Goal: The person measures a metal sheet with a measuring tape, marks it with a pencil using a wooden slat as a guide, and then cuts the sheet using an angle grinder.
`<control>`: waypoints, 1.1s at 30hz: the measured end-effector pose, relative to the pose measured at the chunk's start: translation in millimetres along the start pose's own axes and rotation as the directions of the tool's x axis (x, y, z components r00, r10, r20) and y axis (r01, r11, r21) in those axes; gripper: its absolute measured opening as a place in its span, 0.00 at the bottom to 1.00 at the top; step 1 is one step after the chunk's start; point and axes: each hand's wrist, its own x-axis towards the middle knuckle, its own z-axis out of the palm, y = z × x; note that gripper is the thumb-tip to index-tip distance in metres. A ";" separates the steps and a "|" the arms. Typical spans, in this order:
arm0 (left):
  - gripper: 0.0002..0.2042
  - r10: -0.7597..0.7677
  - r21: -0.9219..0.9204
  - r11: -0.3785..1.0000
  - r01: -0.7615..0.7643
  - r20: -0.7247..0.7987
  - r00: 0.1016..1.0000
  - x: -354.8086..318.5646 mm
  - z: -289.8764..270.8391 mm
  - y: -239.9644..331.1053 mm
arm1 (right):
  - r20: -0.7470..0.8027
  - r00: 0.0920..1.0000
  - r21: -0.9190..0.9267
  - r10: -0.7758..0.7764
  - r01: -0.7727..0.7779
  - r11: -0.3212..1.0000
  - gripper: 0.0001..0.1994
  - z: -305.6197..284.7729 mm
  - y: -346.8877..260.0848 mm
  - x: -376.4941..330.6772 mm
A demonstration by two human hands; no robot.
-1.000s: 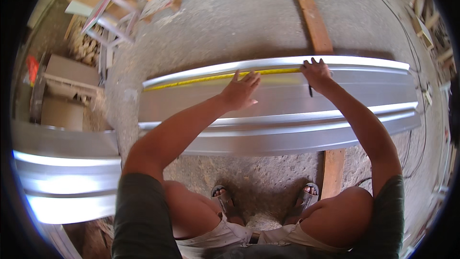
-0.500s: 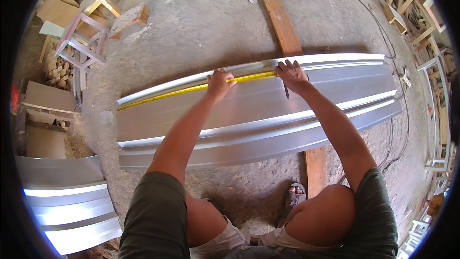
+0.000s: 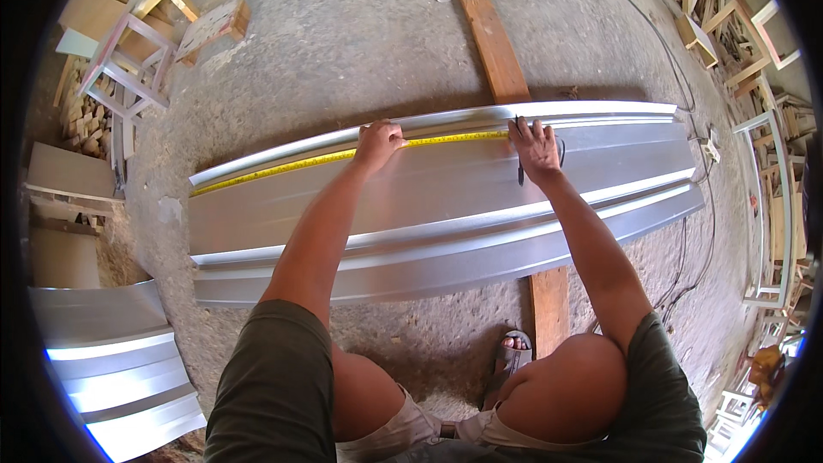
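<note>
We crouched over the metal sheet (image 3: 446, 206) lying across a plank (image 3: 549, 300). Our left hand (image 3: 379, 142) pinched the yellow tape (image 3: 291, 165) at the far edge; our right hand (image 3: 535, 144), fingers spread, gripped a pencil (image 3: 519, 173). Both hands had slid leftward, tape staying stretched.

There were two ribbed metal sheets, one long (image 3: 446, 206) and one at lower left (image 3: 120, 377), one yellow tape measure (image 3: 343, 157), one wooden plank (image 3: 489, 34) and two hands, left (image 3: 379, 142) and right (image 3: 536, 147)
</note>
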 end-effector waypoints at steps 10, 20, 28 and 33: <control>0.11 0.022 -0.146 0.989 -0.020 0.011 1.000 1.1 1.8 -4.1 | -0.038 0.999 0.031 0.021 -0.020 0.999 0.35 4.5 -40.0 -10.4; 0.12 0.060 -0.165 0.985 -0.056 0.023 0.998 -5.8 -1.6 0.8 | -0.208 0.976 0.098 -0.060 0.082 0.992 0.33 1.0 -73.6 10.1; 0.10 -0.003 -0.109 0.994 0.012 0.077 0.997 -5.4 -1.1 14.1 | -0.310 0.951 0.492 0.006 0.155 0.857 0.31 0.9 -87.9 17.7; 0.11 0.036 -0.083 0.996 -0.033 0.026 0.999 -7.0 -0.6 8.8 | -0.466 0.878 0.614 0.108 0.233 0.754 0.16 -7.3 -95.5 21.7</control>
